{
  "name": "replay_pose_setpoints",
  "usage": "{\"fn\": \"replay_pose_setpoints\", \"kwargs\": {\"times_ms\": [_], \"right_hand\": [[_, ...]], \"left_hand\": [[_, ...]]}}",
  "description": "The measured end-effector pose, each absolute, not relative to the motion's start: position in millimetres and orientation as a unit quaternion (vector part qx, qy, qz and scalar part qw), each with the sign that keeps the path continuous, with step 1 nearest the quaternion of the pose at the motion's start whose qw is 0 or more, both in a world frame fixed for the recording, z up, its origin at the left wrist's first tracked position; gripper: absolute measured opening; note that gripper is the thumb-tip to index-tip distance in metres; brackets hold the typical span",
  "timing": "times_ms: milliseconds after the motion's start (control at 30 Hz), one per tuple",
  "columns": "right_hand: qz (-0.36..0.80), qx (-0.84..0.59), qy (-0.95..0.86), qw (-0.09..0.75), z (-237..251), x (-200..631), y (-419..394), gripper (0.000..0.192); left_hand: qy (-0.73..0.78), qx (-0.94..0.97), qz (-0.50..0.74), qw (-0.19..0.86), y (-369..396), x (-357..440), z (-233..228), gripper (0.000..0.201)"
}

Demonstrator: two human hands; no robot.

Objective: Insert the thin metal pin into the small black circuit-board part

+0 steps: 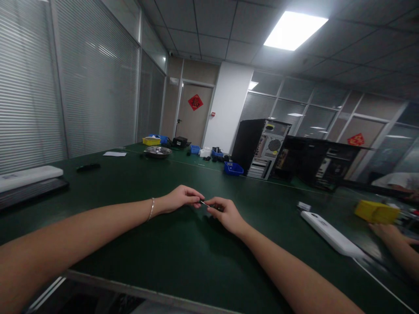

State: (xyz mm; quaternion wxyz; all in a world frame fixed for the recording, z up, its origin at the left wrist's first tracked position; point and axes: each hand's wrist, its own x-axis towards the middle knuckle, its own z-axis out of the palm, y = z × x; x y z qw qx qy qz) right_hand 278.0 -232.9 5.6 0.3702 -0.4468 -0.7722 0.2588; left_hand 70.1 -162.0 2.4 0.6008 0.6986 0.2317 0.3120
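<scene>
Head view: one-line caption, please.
Left hand and right hand pinch a small thin dark part over the dark green table.

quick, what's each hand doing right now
Left hand: fingers pinched shut on one end of a small thin part.
Right hand: fingers closed on the other end of that part.

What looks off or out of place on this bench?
Little stands out. One black desktop computer case stands upright on the green table with its back facing the camera. Both hands, left hand and right hand, pinch a small thin part; no spills.
</scene>
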Motion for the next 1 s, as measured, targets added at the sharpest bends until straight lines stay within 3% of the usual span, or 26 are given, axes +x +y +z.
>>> {"fn": "replay_pose_setpoints", "kwargs": {"times_ms": [267,533,733,1000], "right_hand": [[0.363,-0.435,-0.727,0.388,9,276,-236,0.024],[0.292,-0.468,-0.733,0.397,4,275,-231,0.021],[0.269,-0.47,-0.746,0.388,3,278,-231,0.023],[0.269,-0.467,-0.744,0.396,5,276,-232,0.024]], "left_hand": [[0.217,0.679,0.287,0.64,-167,69,8,0.033],[0.242,0.582,0.38,0.677,-166,76,6,0.034],[0.286,0.631,0.423,0.584,-155,73,1,0.034],[0.279,0.728,0.37,0.504,-156,71,1,0.043]]}}
